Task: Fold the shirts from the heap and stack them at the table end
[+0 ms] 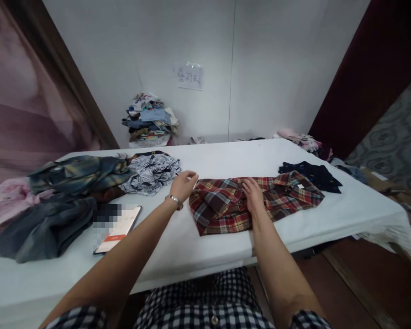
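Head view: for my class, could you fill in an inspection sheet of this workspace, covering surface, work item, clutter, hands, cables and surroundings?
Surface: white-covered table, cover hanging over the front edge.
Work item: red plaid shirt, lying on the table, a white label at its right end.
Clutter: garment heap and screen device, partly pixelated, at left; dark garment beyond the shirt's right end.
Left hand: at the shirt's left end; grip unclear.
Right hand: resting on the shirt, fingers extended.
Cables: nothing seen for certain; a thin dark wall line is unclear.
Surroundings: pale wall with paper sign; clothes stack behind the table.
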`<state>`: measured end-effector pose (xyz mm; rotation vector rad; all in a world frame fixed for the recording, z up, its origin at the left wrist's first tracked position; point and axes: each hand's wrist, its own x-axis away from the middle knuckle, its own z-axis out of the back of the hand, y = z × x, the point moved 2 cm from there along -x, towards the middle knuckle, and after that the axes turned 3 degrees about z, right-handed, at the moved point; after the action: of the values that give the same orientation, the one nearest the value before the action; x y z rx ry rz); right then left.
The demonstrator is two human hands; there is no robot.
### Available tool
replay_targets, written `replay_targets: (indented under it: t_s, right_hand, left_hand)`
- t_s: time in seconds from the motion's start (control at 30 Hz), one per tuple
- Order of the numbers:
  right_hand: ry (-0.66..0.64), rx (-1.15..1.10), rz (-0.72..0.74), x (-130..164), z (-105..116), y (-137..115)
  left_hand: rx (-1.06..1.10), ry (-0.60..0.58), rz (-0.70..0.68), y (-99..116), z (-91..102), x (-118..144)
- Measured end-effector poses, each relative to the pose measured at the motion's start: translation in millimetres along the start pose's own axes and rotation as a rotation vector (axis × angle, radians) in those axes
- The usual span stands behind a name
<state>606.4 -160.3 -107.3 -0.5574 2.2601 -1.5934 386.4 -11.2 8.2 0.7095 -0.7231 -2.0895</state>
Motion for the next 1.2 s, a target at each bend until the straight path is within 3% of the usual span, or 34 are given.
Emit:
replay_targets:
  t_s: [0.13, 0.27, 0.33, 0.47, 0.57, 0.63, 0.73, 0.83, 0.97, 1.03, 1.1, 1.2]
  right_hand:
    - [0.011, 0.12, 0.166, 3.9, -8.7, -1.5]
    - [0.012, 0.279, 0.265, 7.4, -7.0, 0.1]
    - [-0.014, 0.474, 0.277, 10.0, -7.3, 0.1]
    - [-0.163, 0.924, 0.277, 16.3, -13.5, -10.0]
    - [-0.287, 1.043, 0.254, 15.8, -19.6, -21.8]
    - [-0.343, 0.997, 0.255, 11.5, -26.3, -29.3]
    - [-0.375, 0.743, 0.233, 4.7, -51.0, -42.4]
    - [-0.449, 0.444, 0.164, 8.2, -102.9, -60.8]
    - [-0.73, 0.131, 0.096, 33.6, -186.9, -88.8]
    - [-0.82, 0.049, 0.1, 46.0, -211.3, -95.8]
    - [-0.826, 0.076, 0.095, 52.1, -217.5, -91.2]
    - [-0.792, 0.234, 0.03, 51.8, -201.7, -62.5]
  left_hand:
    - [-0.049, -0.063, 0.032, -39.5, -16.7, 28.1]
    - [-0.031, -0.04, -0.049, -45.8, -22.2, 41.7]
    - [-0.012, -0.039, -0.064, -46.4, -20.9, 42.7]
    - [0.06, -0.081, -0.071, -52.8, -14.9, 47.1]
    - [0.198, -0.102, 0.05, -63.3, -8.5, 55.2]
    - [0.346, -0.148, 0.185, -70.1, -5.5, 62.0]
    - [0.605, -0.227, 0.344, -75.3, -2.6, 71.3]
    - [0.88, -0.213, 0.468, -79.7, 2.3, 74.5]
    - [1.241, -0.153, 0.702, -96.3, 15.5, 72.2]
    - [1.324, -0.098, 0.769, -108.2, 25.5, 72.9]
    - [1.359, -0.076, 0.798, -119.1, 34.3, 76.9]
    - [1.334, -0.079, 0.783, -129.7, 40.0, 85.1]
